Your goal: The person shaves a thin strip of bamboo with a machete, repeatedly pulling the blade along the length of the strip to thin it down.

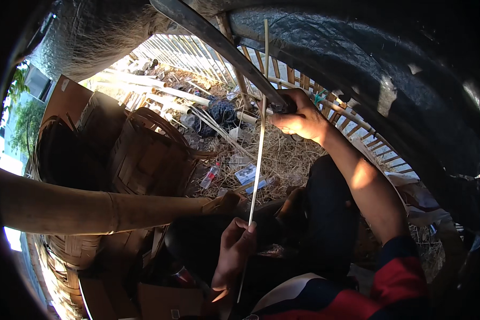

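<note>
My left hand [233,250] pinches the thin bamboo strip [258,144] low; my right hand [298,114] grips the knife [224,45] against it, probably shaving. Best keep the strip taut, strokes light.

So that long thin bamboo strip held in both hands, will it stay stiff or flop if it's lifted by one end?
The bamboo strip is very thin for its length, so it would probably bend and whip rather than stay rigid. It looks light; the left hand pinches it with fingertips only. It seems prone to splitting where the right hand sets the long blade against it.
</note>
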`<action>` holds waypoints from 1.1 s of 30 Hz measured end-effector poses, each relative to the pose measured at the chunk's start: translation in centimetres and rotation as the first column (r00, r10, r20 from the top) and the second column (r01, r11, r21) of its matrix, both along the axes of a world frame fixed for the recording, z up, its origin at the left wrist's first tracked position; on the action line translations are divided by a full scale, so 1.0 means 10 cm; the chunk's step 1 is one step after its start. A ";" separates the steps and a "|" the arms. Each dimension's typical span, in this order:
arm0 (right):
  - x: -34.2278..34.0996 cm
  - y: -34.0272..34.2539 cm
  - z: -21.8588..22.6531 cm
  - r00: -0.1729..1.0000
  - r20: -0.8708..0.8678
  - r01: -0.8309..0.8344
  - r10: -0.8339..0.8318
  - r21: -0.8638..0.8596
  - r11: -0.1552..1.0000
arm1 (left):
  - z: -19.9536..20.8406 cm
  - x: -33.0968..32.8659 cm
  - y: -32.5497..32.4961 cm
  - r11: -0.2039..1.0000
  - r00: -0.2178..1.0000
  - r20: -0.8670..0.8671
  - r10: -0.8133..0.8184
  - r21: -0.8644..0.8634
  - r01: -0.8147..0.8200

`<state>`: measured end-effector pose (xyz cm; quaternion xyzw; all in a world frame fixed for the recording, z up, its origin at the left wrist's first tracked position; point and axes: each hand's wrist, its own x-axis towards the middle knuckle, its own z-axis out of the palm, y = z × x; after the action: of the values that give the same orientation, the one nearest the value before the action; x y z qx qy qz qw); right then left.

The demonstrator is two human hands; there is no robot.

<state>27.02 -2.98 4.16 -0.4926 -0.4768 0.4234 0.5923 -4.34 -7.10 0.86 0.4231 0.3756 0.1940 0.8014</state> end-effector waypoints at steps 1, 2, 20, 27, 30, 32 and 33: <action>0.00 -0.01 0.01 0.996 0.080 0.039 -0.037 -0.021 0.999 | 0.02 0.03 0.03 1.000 1.000 0.004 0.012 0.004 -0.012; 0.00 0.03 -0.04 0.970 0.226 0.065 -0.095 0.136 0.989 | 0.05 0.07 0.08 0.999 0.998 0.040 0.049 0.021 -0.050; -0.55 0.10 0.28 0.829 0.526 -0.264 0.189 0.070 0.962 | 0.39 0.56 0.86 0.970 0.976 0.217 -0.009 0.238 -0.044; -0.56 0.22 0.25 0.962 0.263 -0.084 0.071 0.038 0.996 | 0.21 0.47 0.83 0.974 0.961 0.264 -0.078 0.224 0.018; -0.57 0.25 0.20 0.994 -0.060 -0.092 0.088 -0.081 0.992 | 0.22 0.41 0.79 0.979 0.983 0.164 -0.086 0.196 0.053; -0.55 0.23 0.21 0.996 -0.059 -0.066 0.063 -0.054 0.996 | 0.16 0.39 0.79 0.982 0.983 0.171 -0.072 0.183 0.040; -0.53 0.19 0.23 0.999 -0.020 -0.035 0.033 -0.085 0.996 | 0.15 0.38 0.79 0.984 0.984 0.168 -0.061 0.174 0.032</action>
<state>21.69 -1.06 6.46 -0.5053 -0.4612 0.4580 0.5677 -0.56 0.77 2.34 0.4806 0.2767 0.2426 0.7960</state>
